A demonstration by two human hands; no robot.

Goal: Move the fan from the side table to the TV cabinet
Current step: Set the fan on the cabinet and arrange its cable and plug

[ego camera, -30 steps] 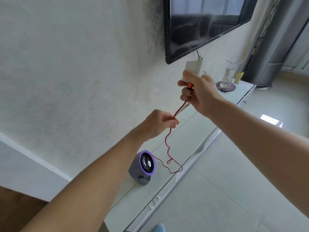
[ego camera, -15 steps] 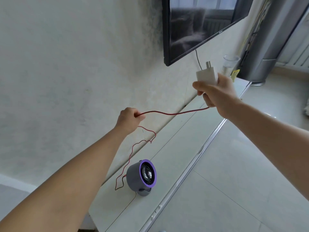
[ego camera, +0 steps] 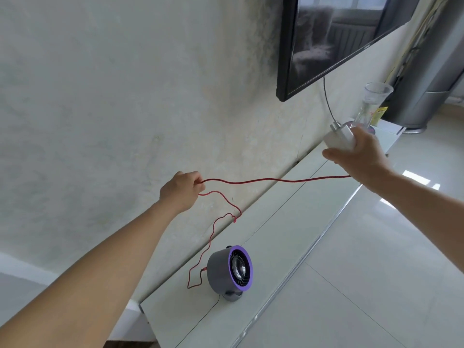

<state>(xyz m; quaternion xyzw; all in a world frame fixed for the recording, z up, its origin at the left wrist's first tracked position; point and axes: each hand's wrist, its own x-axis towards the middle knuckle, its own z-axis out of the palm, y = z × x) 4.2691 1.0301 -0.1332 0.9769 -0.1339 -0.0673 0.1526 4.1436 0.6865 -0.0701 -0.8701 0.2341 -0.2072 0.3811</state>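
A small grey fan [ego camera: 229, 271] with a purple front ring stands upright on the white TV cabinet [ego camera: 288, 222], near its left end. A thin red cable [ego camera: 276, 181] runs from the fan's back up to my hands. My left hand [ego camera: 182, 190] pinches the cable above the cabinet, close to the wall. My right hand [ego camera: 356, 153] is further right and holds the white plug adapter [ego camera: 340, 138] at the cable's end, prongs pointing up. The cable hangs stretched between both hands.
A black TV [ego camera: 334, 41] hangs on the wall above the cabinet, with a black cord [ego camera: 327, 101] dropping from it. A clear glass [ego camera: 374, 101] stands at the cabinet's far right end. A tall grey appliance [ego camera: 431, 79] stands beyond it on the pale tiled floor [ego camera: 376, 272].
My hands have moved apart: the left slid left along the cable, the right carried the adapter right and lower. The cable is now drawn out between them. The fan stays put.
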